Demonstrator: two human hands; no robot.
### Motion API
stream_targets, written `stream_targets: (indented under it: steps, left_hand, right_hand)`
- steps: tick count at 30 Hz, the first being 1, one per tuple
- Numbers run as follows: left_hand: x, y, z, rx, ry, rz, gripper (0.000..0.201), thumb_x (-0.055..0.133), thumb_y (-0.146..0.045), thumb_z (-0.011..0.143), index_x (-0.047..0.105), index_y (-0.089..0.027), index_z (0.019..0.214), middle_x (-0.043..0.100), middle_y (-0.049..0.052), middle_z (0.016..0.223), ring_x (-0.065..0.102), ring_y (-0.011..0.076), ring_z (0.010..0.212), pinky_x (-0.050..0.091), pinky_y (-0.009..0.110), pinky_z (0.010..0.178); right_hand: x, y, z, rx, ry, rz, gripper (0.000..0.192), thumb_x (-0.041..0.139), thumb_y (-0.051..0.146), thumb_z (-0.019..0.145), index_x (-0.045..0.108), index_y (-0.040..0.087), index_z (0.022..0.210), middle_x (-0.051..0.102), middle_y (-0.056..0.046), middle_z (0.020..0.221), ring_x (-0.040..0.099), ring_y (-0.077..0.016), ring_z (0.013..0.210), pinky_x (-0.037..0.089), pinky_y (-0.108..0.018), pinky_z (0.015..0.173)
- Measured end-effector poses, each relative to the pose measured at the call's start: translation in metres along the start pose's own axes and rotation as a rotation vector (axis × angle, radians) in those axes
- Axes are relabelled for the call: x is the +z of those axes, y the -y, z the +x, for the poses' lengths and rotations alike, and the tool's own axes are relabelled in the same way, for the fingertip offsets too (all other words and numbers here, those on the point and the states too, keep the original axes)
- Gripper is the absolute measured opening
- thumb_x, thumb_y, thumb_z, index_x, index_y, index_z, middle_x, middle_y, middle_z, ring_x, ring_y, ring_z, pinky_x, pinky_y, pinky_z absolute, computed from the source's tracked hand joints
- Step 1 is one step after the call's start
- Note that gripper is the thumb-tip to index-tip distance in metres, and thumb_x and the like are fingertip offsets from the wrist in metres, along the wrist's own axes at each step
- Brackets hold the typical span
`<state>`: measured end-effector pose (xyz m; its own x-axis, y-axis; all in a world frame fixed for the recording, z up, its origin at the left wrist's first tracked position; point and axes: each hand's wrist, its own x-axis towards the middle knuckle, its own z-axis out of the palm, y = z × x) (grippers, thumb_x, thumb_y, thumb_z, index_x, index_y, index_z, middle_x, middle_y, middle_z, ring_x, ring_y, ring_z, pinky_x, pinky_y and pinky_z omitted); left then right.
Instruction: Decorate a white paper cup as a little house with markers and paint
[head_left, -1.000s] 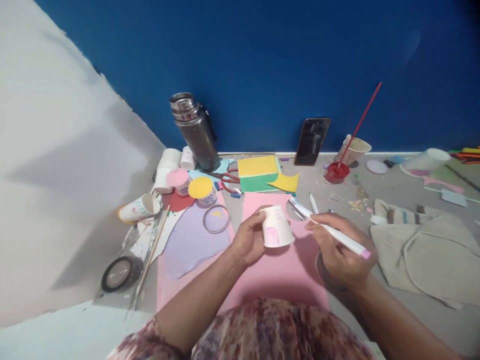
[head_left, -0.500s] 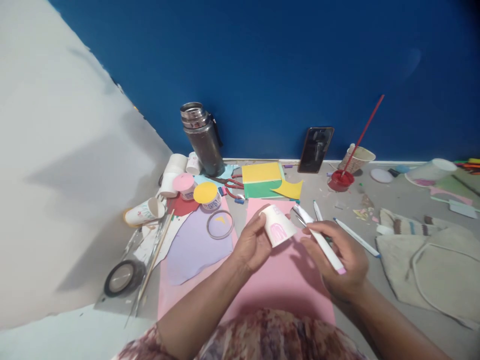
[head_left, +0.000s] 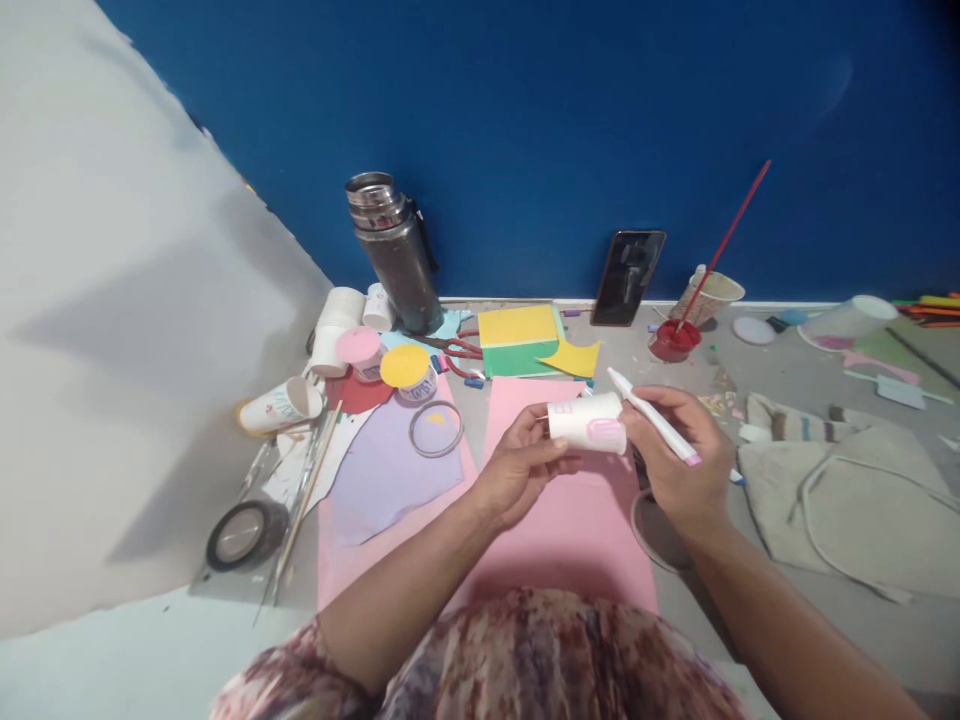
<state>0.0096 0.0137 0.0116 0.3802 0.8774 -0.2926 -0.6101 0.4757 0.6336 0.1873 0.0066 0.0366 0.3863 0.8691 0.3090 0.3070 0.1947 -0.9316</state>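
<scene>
Paper cup (head_left: pixel 579 424) has swung onto its side since half a second ago, mouth now toward the right hand (head_left: pixel 688 452); marker (head_left: pixel 661 424) has lifted, its front end past the rim.

Left hand (head_left: pixel 516 466): curled around the cup's base half, thumb along the wall, not fully closed since the cup fills it. Right hand: thumb and fingers pinched tight on the marker. Cup is held up over the pink sheet (head_left: pixel 570 530), toward the table's near edge.

Risks, my read:
- Right fingers sit just beside the rim by the pink patch (head_left: pixel 605 430); contact can't be told. If ink's wet, a brush there smears it.
- Thin wall: squeezing harder with the left would likely dent it. Looser, it could roll and a stroke skids.
- Marker end nearly at the wall; a slip leaves a stray line. Nib too small to judge.
- Red pot (head_left: pixel 675 342) near the table's far edge holds a tall red stick (head_left: pixel 726 240). Right arm reaching that way could snag it and tip the pot.
</scene>
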Motion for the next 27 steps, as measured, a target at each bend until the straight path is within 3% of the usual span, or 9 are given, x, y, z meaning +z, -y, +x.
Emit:
stream_targets:
  steps: [4, 8, 11, 17, 22, 27]
  left_hand:
    - [0.001, 0.004, -0.001, -0.026, -0.031, 0.129, 0.064, 0.100, -0.022, 0.057, 0.059, -0.021, 0.107, 0.068, 0.001, 0.106, 0.066, 0.0151, 0.083, 0.059, 0.031, 0.072]
    - [0.001, 0.008, 0.000, 0.009, -0.009, 0.266, 0.068, 0.102, -0.023, 0.053, 0.053, -0.022, 0.101, 0.066, -0.002, 0.097, 0.063, 0.0135, 0.082, 0.052, 0.023, 0.064]
    - [0.003, 0.008, 0.000, 0.029, 0.026, 0.303, 0.070, 0.103, -0.029, 0.052, 0.052, -0.023, 0.099, 0.064, -0.003, 0.095, 0.062, 0.0137, 0.082, 0.051, 0.024, 0.066]
    - [0.006, 0.005, -0.002, 0.038, 0.045, 0.289, 0.068, 0.102, -0.030, 0.056, 0.060, -0.022, 0.108, 0.066, 0.003, 0.105, 0.063, 0.0176, 0.091, 0.050, 0.028, 0.074]
    - [0.003, 0.002, -0.001, 0.134, -0.079, 0.241, 0.064, 0.100, -0.031, 0.061, 0.065, -0.022, 0.114, 0.070, 0.003, 0.105, 0.063, 0.0165, 0.090, 0.049, 0.028, 0.078]
    - [-0.001, -0.004, 0.004, 0.188, -0.121, 0.138, 0.056, 0.095, -0.049, 0.069, 0.073, -0.018, 0.109, 0.072, 0.006, 0.104, 0.063, 0.0176, 0.091, 0.048, 0.028, 0.081]
  right_hand:
    - [-0.005, -0.002, 0.005, 0.047, 0.039, -0.038, 0.017, 0.080, 0.032, 0.082, 0.079, 0.021, 0.095, 0.078, -0.003, 0.082, 0.067, -0.0164, 0.066, 0.055, -0.026, 0.058]
    - [-0.007, -0.003, 0.005, 0.044, 0.040, -0.061, 0.017, 0.079, 0.030, 0.082, 0.081, 0.021, 0.096, 0.079, -0.003, 0.083, 0.066, -0.0155, 0.065, 0.054, -0.024, 0.056]
    - [-0.008, 0.000, 0.004, 0.030, 0.027, -0.061, 0.016, 0.079, 0.030, 0.083, 0.081, 0.020, 0.096, 0.079, -0.004, 0.082, 0.064, -0.0146, 0.062, 0.052, -0.024, 0.054]
    - [-0.010, 0.002, 0.007, 0.010, 0.025, -0.074, 0.016, 0.079, 0.030, 0.083, 0.081, 0.021, 0.095, 0.078, -0.004, 0.081, 0.062, -0.0142, 0.061, 0.051, -0.024, 0.053]
    - [-0.007, -0.002, 0.005, 0.010, 0.035, -0.050, 0.016, 0.079, 0.031, 0.084, 0.079, 0.020, 0.096, 0.078, -0.004, 0.082, 0.063, -0.0145, 0.062, 0.051, -0.024, 0.053]
    - [-0.003, 0.001, -0.005, -0.037, 0.080, -0.055, 0.015, 0.077, 0.033, 0.090, 0.076, 0.021, 0.099, 0.075, -0.001, 0.074, 0.068, -0.0159, 0.059, 0.055, -0.026, 0.056]
